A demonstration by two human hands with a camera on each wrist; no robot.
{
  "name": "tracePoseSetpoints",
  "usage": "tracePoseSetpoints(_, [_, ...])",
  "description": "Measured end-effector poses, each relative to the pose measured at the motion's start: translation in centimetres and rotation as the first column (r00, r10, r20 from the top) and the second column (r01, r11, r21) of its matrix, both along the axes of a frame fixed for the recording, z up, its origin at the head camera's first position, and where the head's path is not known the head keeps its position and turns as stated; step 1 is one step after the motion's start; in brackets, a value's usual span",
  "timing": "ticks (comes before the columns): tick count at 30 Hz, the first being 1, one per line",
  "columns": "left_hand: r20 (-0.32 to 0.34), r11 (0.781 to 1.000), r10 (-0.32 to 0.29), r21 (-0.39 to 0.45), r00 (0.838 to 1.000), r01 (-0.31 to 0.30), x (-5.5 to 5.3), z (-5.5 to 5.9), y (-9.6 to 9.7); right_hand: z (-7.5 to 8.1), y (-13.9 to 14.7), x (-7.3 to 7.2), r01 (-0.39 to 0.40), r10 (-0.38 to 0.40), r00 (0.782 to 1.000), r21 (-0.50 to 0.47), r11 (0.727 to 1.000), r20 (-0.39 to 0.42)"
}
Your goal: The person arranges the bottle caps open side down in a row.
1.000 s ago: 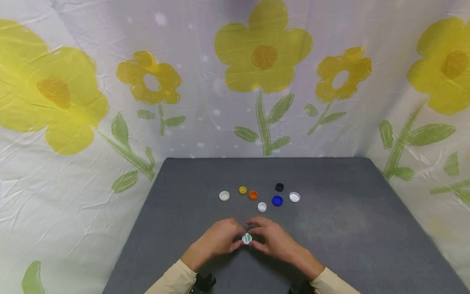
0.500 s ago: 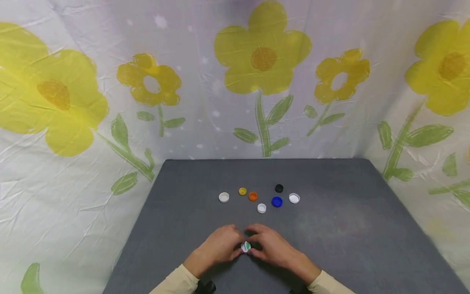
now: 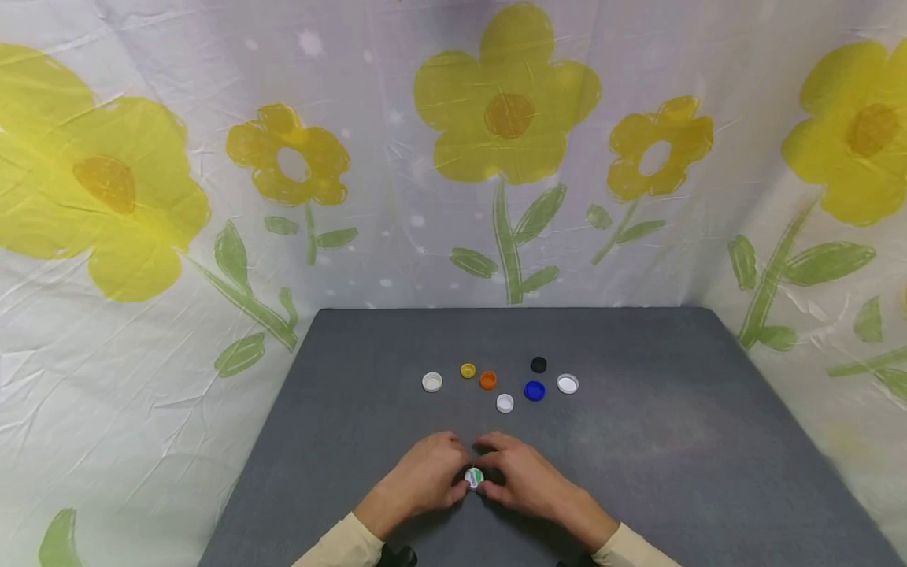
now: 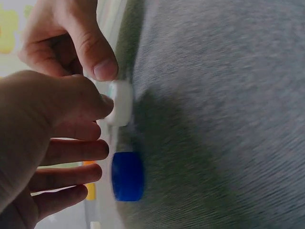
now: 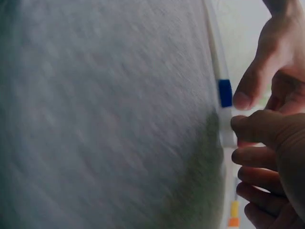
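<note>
A small white bottle cap [image 3: 474, 478] with green print on top sits between the two hands, low over the dark table. On its left side my left hand [image 3: 425, 476] pinches it; in the left wrist view the thumb overlaps the white cap [image 4: 123, 102]. My right hand [image 3: 527, 476] meets the opposite side, thumb at the cap's edge and index finger curved around. Below the left hand's fingers stands a blue cap [image 4: 127, 176], which the head view hides. That same blue cap [image 5: 225, 93] shows near the left thumb in the right wrist view.
Farther back on the dark grey table [image 3: 340, 441] lie several loose caps: white [image 3: 431, 382], yellow [image 3: 468, 370], orange [image 3: 488, 380], another white [image 3: 505, 403], blue [image 3: 534, 390], black [image 3: 538, 365] and a wider white one [image 3: 568, 383]. A flower-printed curtain [image 3: 397, 236] surrounds the table.
Both hands and the white cap have moved slightly toward the person. The cap's green print has turned a little. The caps farther back have kept their places.
</note>
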State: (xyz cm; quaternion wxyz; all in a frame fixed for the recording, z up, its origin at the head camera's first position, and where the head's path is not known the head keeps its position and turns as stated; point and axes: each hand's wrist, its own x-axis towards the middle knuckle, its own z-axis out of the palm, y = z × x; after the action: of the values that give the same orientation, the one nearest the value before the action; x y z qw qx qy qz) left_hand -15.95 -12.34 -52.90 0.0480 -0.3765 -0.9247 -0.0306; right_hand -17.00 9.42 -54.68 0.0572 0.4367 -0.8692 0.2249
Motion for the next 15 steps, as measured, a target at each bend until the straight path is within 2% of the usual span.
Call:
tracePoseSetpoints(3, [0.001, 1.000, 0.026, 0.013, 1.000, -0.026, -0.4, 0.7, -0.2, 0.6, 0.5, -0.5, 0.024, -0.024, 1.000, -0.010, 1.000, -0.012])
tracePoseSetpoints(7, [-0.039, 0.999, 0.041, 0.036, 0.998, -0.039, -1.3, 1.8, -0.3, 1.8, 1.4, -1.5, 0.083, -0.083, 0.996, -0.025, 0.996, -0.019])
tracePoseSetpoints(15, [-0.097, 0.989, 0.110, 0.106, 0.989, -0.100, -3.6, 3.4, 0.6, 3.3, 2.8, -3.6, 0.158, -0.163, 0.978, -0.050, 0.986, -0.128])
